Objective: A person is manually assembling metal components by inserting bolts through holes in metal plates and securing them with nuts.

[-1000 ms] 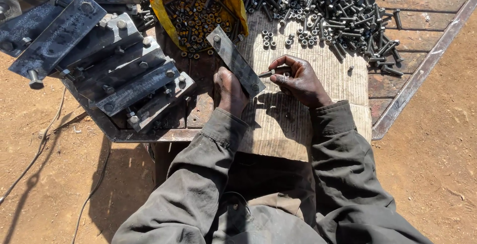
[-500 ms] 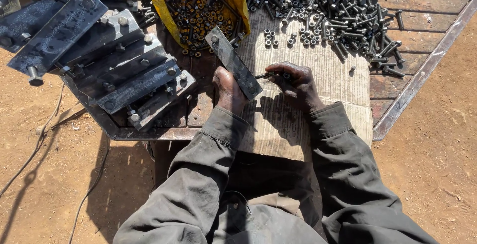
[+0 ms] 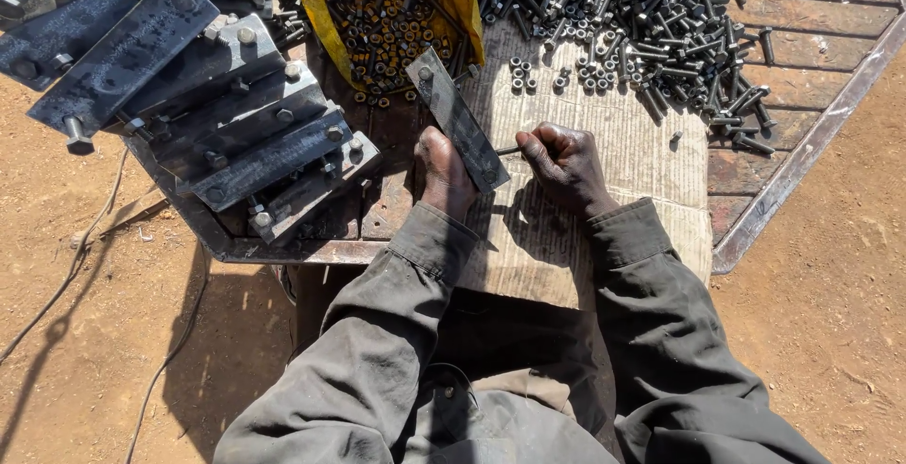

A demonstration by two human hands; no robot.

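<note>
My left hand (image 3: 444, 173) is wrapped around the lower end of a flat steel plate (image 3: 457, 117), fingers curled under it, holding it tilted with its far end pointing up toward the yellow bag (image 3: 321, 11). My right hand (image 3: 564, 164) is closed in a loose fist just beside the plate's near end, pinching a bolt (image 3: 508, 151) whose shank pokes out leftward toward the plate; the tip sits right at the edge, though I can't tell if it has entered a hole. So I judge I'm at the fitting step: bolt going into the plate's lower hole. One bolt head already shows at the plate's top end. Next this calls for lining the shank square with the hole and keeping the plate steady while it slides through, then a nut. Both hands hover over the cardboard sheet (image 3: 604, 228) on the table (image 3: 802, 171). Nuts (image 3: 387, 20) fill the open bag ahead, loose bolts (image 3: 651, 30) are heaped to the upper right, small nuts (image 3: 538, 72) lie near them, and finished bolted plates (image 3: 236, 115) are stacked to my left.
</note>
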